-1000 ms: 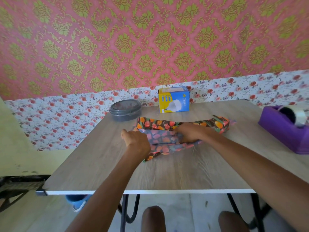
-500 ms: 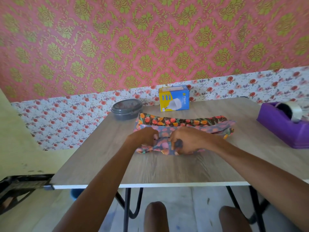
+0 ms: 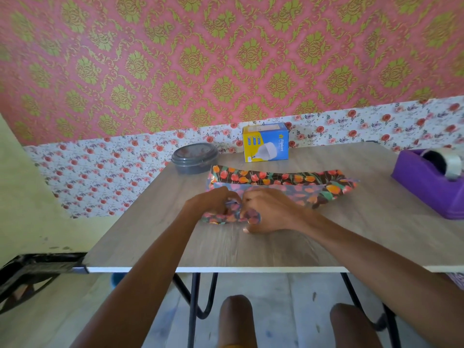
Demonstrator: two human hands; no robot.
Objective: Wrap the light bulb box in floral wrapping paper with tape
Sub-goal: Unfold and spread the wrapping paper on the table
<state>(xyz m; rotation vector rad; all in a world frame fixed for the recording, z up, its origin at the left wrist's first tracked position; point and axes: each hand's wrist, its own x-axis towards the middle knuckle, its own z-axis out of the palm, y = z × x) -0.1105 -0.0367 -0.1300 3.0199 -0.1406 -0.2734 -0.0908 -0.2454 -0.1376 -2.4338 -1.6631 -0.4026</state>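
Whereas they were apart a second earlier, the left hand [image 3: 211, 203] and right hand [image 3: 270, 212] met, both pinching the floral wrapping paper [image 3: 276, 179] at its near fold.

Only legible txt: "Flipkart" brand, printed sideways on blue face of the light bulb box [image 3: 265, 142].
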